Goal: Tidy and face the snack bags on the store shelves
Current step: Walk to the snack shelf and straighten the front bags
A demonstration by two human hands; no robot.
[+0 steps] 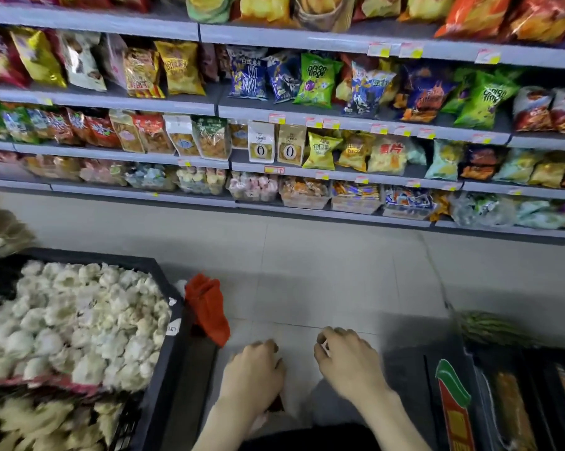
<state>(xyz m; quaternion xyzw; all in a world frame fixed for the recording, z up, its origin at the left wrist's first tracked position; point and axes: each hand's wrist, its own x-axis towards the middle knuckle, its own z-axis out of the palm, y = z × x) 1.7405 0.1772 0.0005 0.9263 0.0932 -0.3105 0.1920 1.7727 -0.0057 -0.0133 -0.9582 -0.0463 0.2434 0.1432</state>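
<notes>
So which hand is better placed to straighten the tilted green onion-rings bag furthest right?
Probably the right hand: empty and on the side of the green bag; the left hand sits farther away.

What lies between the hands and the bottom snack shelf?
Head view: only bare floor tiles between the left hand, right hand and bottom shelf.
</notes>
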